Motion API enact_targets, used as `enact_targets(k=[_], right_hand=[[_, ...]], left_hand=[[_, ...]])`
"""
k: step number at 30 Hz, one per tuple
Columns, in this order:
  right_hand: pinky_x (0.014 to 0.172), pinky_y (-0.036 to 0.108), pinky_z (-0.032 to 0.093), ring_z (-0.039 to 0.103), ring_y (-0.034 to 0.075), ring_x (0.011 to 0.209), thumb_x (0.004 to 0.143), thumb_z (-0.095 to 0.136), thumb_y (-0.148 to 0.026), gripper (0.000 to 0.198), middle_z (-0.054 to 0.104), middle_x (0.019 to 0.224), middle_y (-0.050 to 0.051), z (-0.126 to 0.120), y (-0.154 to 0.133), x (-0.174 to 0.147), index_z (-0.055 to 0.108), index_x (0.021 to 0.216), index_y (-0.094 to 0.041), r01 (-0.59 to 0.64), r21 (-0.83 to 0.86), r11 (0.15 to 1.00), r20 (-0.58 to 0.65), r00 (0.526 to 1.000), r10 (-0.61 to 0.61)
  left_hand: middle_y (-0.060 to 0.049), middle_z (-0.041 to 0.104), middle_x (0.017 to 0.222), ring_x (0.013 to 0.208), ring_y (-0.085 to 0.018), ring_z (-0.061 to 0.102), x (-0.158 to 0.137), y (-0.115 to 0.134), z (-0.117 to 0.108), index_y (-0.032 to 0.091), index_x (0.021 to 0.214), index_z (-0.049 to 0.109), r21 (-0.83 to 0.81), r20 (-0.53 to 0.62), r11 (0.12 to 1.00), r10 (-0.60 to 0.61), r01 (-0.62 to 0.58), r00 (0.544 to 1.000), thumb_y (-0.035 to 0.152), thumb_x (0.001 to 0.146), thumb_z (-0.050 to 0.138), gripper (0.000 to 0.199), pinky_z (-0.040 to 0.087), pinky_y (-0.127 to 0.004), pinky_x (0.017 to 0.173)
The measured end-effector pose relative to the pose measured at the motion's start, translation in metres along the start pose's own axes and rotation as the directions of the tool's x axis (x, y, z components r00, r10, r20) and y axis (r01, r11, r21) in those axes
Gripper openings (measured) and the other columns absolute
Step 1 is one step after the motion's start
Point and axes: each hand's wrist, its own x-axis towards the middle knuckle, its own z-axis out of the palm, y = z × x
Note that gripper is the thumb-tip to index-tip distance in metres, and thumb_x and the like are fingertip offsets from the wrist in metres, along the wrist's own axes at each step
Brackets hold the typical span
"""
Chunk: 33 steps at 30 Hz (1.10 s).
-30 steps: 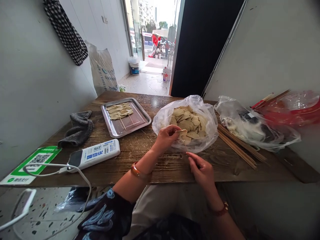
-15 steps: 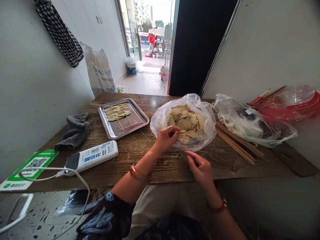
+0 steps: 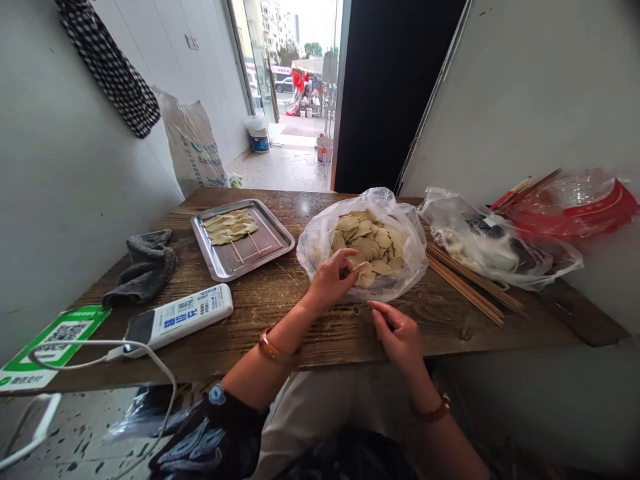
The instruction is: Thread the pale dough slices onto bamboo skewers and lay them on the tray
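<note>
My left hand pinches a thin, pale tan slice at the near edge of a clear plastic bag. The open bag holds a heap of similar slices; I cannot tell what food they are. Just below and to the right, my right hand is closed, thumb against fingers, on a thin wooden skewer whose upper part reaches the held slice. On a metal tray to the left lie skewered, folded slices, with sticks pointing toward me.
Loose bamboo skewers lie right of the bag, beside another plastic bag and a red bag. At the left are a grey cloth, a white power bank with a cable, and a green QR card.
The slice in my left hand has turned from edge-on to showing more of its face near the skewer. My right hand stays nearly in place. The view has shifted slightly.
</note>
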Motion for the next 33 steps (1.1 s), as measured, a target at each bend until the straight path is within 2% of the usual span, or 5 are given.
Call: enact_targets(k=[5,10,18,24,33], right_hand=[[0.047,0.024,0.041,0.054,0.014,0.048,0.088,0.053,-0.038,0.031,0.059,0.054,-0.001,-0.001,0.002,0.0,0.073,0.101,-0.017,-0.053,0.043,0.998,-0.005,0.999,0.053],[0.048,0.023,0.039,0.049,0.011,0.046,0.089,0.054,-0.039,0.028,0.052,0.05,-0.004,-0.003,0.001,-0.001,0.071,0.093,-0.017,-0.092,0.059,0.994,-0.016,0.995,0.093],[0.051,0.022,0.041,0.052,0.011,0.048,0.089,0.055,-0.038,0.027,0.055,0.052,-0.004,-0.004,-0.004,-0.002,0.071,0.096,-0.017,-0.049,0.019,0.999,0.033,0.998,0.048],[0.05,0.023,0.041,0.051,0.012,0.047,0.09,0.051,-0.039,0.031,0.054,0.051,-0.004,-0.004,-0.006,-0.002,0.071,0.098,-0.017,-0.018,0.001,1.0,0.063,0.998,0.018],[0.051,0.024,0.041,0.051,0.012,0.047,0.091,0.05,-0.038,0.03,0.054,0.052,-0.003,-0.004,-0.005,0.0,0.071,0.095,-0.017,-0.022,-0.016,1.0,0.029,0.999,0.023]], left_hand=[[0.006,0.056,0.064,0.056,-0.007,0.05,-0.003,0.004,0.006,0.016,0.116,0.052,-0.102,0.11,0.992,-0.069,0.08,0.992,0.018,0.071,0.065,0.047,0.041,-0.02,0.057],[-0.003,0.063,0.084,0.07,-0.011,0.055,-0.004,0.013,0.006,0.014,0.108,0.06,-0.316,0.124,0.924,-0.183,0.214,0.975,0.039,0.073,0.069,0.044,0.045,-0.023,0.062],[0.003,0.048,0.056,0.054,-0.007,0.041,-0.006,0.016,0.005,0.012,0.069,0.064,-0.245,0.16,0.931,-0.237,0.271,0.958,0.053,0.073,0.067,0.041,0.031,-0.021,0.05],[0.004,0.044,0.057,0.052,-0.006,0.039,-0.005,0.012,0.005,0.013,0.068,0.057,-0.287,0.087,0.928,-0.221,0.237,0.971,0.052,0.074,0.066,0.041,0.03,-0.02,0.049],[0.004,0.044,0.054,0.052,-0.007,0.038,-0.008,0.015,0.011,0.014,0.067,0.058,-0.103,0.149,0.966,-0.22,0.237,0.964,0.049,0.076,0.063,0.037,0.028,-0.021,0.048]])
